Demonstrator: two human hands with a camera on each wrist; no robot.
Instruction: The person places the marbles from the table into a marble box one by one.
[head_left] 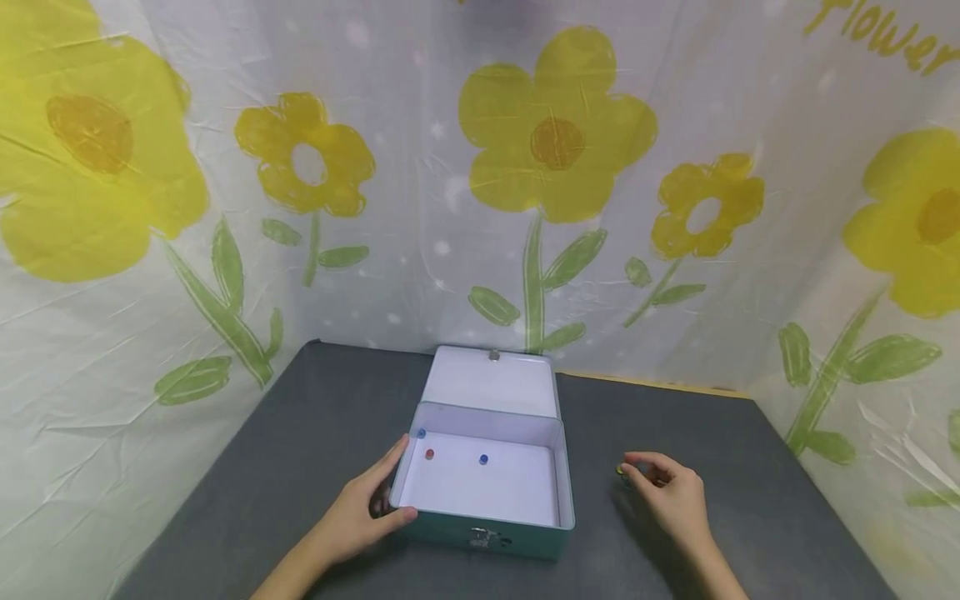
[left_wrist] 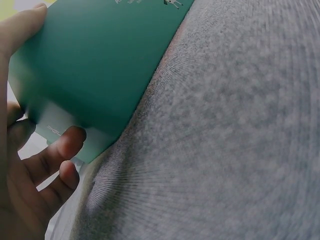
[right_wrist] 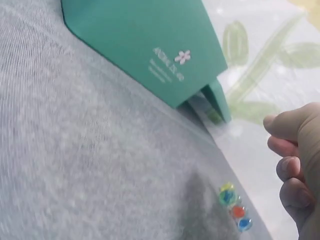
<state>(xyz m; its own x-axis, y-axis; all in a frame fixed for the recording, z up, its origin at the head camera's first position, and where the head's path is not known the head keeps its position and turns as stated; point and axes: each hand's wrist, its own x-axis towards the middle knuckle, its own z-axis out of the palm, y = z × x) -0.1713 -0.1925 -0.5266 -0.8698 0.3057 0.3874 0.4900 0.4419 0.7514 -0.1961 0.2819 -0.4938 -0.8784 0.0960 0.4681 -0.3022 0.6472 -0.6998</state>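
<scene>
A green metal box [head_left: 525, 543] stands with its lid [head_left: 491, 382] folded back. On its white floor lie a red bead [head_left: 430, 454] and a blue bead [head_left: 483, 459], with another blue bead [head_left: 422, 433] by the far left corner. My left hand [head_left: 351, 510] grips the box's left side, thumb over the front corner. To the right of the box, my right hand [head_left: 671, 492] hovers with bent fingers and thumb and index tips close together; no bead shows between them. Below it, several beads [right_wrist: 238, 212], yellow, green, red and blue, sit in a short row.
Dark grey cloth [head_left: 300, 442] covers the table. A white curtain [head_left: 405, 275] with yellow flowers hangs behind the table and along both sides. The box's lid reaches back close to the curtain.
</scene>
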